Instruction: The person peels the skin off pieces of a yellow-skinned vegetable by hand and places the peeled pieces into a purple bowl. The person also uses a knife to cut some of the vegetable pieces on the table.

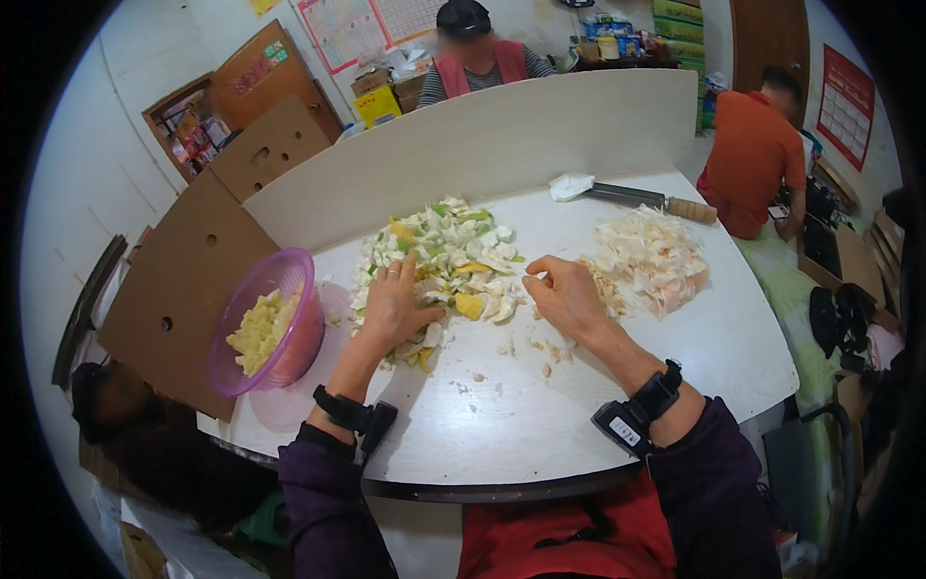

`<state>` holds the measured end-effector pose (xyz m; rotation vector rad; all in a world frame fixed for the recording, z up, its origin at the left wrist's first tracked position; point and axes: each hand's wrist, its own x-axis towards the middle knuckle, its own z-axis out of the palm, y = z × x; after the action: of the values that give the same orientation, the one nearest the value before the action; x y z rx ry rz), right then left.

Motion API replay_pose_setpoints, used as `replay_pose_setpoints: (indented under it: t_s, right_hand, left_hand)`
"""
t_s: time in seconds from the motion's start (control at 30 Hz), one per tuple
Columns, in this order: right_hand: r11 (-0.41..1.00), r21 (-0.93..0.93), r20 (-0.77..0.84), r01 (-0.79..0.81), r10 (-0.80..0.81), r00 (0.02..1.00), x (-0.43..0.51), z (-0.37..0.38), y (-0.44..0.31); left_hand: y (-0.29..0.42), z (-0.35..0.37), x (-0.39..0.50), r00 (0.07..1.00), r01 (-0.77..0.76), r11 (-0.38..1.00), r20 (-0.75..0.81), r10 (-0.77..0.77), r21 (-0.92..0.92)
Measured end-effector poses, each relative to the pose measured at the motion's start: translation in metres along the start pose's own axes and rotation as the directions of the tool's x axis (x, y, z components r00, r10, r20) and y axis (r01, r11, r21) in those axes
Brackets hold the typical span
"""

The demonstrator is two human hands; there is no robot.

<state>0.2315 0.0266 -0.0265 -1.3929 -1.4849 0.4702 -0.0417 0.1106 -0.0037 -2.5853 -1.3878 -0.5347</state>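
Observation:
My left hand (396, 300) rests with fingers spread on a heap of broken citrus rind (456, 250), apparently pomelo, in white, green and yellow pieces. Between the heaps is my right hand (568, 293), its thumb and forefinger close together; whether they pinch anything is too small to tell. Just beyond it lie pale seeds (604, 289), partly hidden by that hand, beside a pile of thin whitish fruit membranes (651, 257). Loose seeds (553, 353) are scattered nearer me. On the left, a purple plastic bowl (312, 311) holds pale yellow fruit pulp (264, 329) and looks tilted.
A wooden-handled knife (636, 195) lies at the back right, white tissue (571, 187) at its tip. A pale upright board (492, 145) borders the white table (506, 434) at the back, cardboard (188, 289) at the left. People (756, 159) sit around.

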Motion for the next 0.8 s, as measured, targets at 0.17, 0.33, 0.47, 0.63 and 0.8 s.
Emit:
replay_pose_setpoints:
  t_s: [0.17, 0.33, 0.47, 0.63, 0.8]
  right_hand:
    - [1.000, -0.008, 0.030, 0.015, -0.014, 0.999, 0.000, 0.001, 0.004]
    - [1.000, -0.014, 0.037, 0.010, -0.010, 0.999, 0.000, 0.001, 0.002]
    - [0.999, 0.049, -0.005, -0.006, 0.006, 1.000, 0.000, -0.002, -0.003]
    - [1.000, 0.015, 0.007, -0.023, 0.023, 1.000, 0.000, -0.004, -0.005]
    - [0.999, -0.017, 0.006, 0.038, -0.037, 0.999, 0.000, -0.001, -0.002]
  left_hand:
    - [0.015, 0.004, -0.012, 0.998, -0.038, 0.999, -0.054, 0.036, -0.036]
    - [0.021, 0.008, -0.015, 0.989, -0.072, 0.997, -0.126, 0.072, 0.007]
    - [0.008, -0.007, 0.008, 0.967, -0.039, 0.977, -0.256, -0.016, -0.208]
    - [-0.004, -0.034, 0.031, 0.966, 0.070, 0.841, -0.172, -0.190, -0.536]
    - [-0.013, -0.032, 0.029, 0.980, 0.201, 0.886, 0.079, -0.185, -0.417]
